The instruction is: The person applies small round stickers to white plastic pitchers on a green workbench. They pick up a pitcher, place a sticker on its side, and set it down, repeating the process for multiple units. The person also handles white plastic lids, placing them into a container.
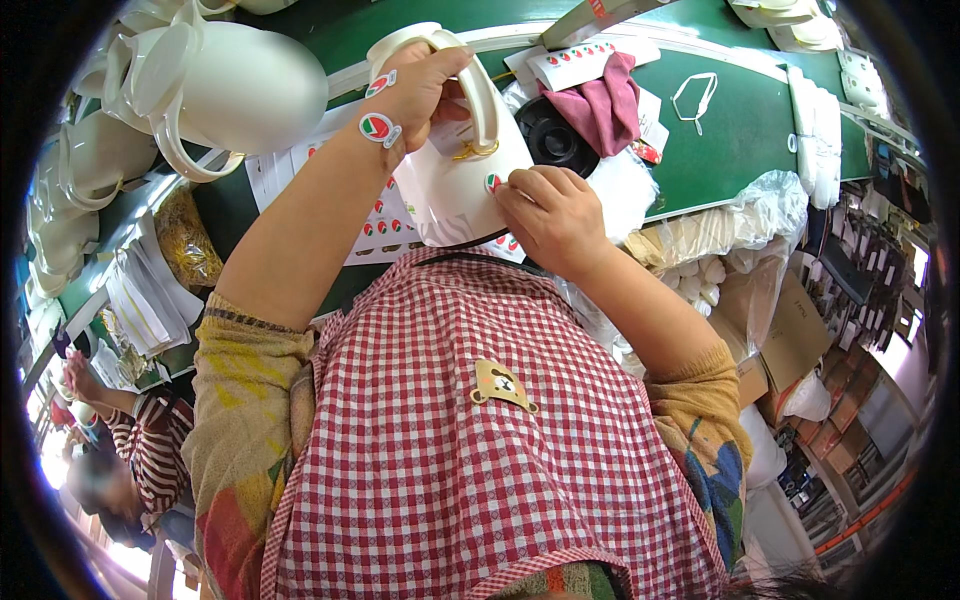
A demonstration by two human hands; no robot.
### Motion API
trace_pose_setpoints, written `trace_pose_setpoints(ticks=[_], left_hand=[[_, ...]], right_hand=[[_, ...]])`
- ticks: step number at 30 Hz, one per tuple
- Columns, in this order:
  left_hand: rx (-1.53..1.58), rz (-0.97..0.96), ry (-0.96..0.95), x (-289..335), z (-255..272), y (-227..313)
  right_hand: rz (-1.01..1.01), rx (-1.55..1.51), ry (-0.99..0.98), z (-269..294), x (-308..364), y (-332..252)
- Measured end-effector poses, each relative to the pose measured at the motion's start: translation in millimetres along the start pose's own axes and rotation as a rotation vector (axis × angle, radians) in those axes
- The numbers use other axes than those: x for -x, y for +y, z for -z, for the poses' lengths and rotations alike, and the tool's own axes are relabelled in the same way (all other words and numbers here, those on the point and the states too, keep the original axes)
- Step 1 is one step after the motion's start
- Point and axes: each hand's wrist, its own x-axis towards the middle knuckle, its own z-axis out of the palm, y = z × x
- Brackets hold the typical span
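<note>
A white plastic kettle (440, 185) lies tilted in front of me, its handle toward the far side. My left hand (415, 95) is closed around the upper part near the handle. Two round red-and-green stickers (380, 128) cling to that hand and wrist. With fingers bent together, my right hand (555, 220) presses at a small red-and-green sticker (493, 182) on the kettle's side; the fingertips partly cover it. A gold twist tie (474, 150) hangs at the handle. Sheets of similar stickers (385, 215) lie under the kettle.
A black round base (555, 135) and a pink cloth (603, 105) lie beyond my right hand on the green table (715, 150). More white kettles (225, 90) crowd the left side. A cardboard box (790, 325) stands at right. Another person (150, 450) sits at far left.
</note>
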Motion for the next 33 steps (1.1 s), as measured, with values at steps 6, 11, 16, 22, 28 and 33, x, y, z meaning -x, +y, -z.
trace_pose_setpoints(ticks=[6,11,16,22,28,33], left_hand=[[0.037,0.004,0.018,5.0,-2.2,2.4],[0.025,0.070,-0.066,-1.0,16.7,9.6],[0.073,0.072,-0.082,-2.3,17.9,12.8],[-0.017,0.049,-0.090,36.8,2.4,46.7],[-0.409,-0.236,-0.203,15.2,-7.6,66.4],[-0.993,-0.648,-0.168,-47.6,-22.0,88.4]], right_hand=[[-0.153,0.044,-0.187,8.8,10.4,-10.4],[-0.291,0.063,-0.265,0.6,13.3,-12.7],[-0.220,0.016,-0.243,3.4,42.2,-18.0],[-0.586,-0.333,0.098,24.0,62.8,15.6],[-0.674,-0.595,0.074,4.3,85.7,5.3],[-0.744,-0.631,0.000,3.0,92.4,-0.1]])
